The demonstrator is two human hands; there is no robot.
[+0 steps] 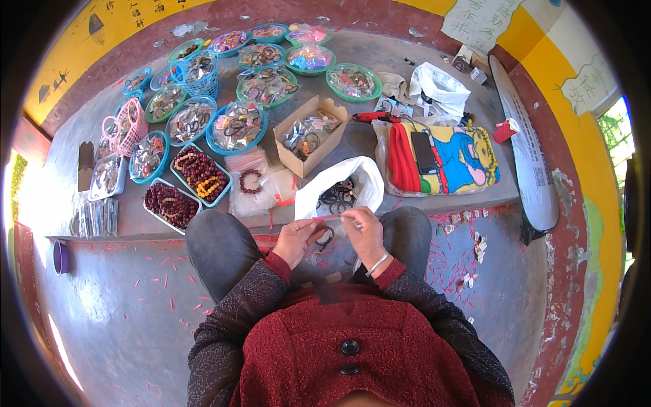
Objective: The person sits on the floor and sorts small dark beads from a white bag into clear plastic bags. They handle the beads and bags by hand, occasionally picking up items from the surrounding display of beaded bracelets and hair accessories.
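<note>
Between my knees, I hold up a small clear plastic bag (317, 245) with a thin reddish strip along its top edge. A dark beaded loop, like a bracelet (327, 237), shows in or behind the bag. My left hand (296, 240) pinches the bag's left top corner. On the other corner, the fingers of my right hand (365, 237) are closed too; a silvery bangle circles that wrist. Just beyond both hands stands a white plastic bag (372, 182), its mouth spread wide, with dark loops (339, 195) heaped inside.
Several basins of bagged trinkets, such as a green basin (378, 95), crowd the raised platform. Nearer are a cardboard box (293, 160), trays of dark red bead strings (169, 205), flat clear bags (278, 184), and a phone (424, 152) on a colourful towel (468, 159). Red scraps litter the floor.
</note>
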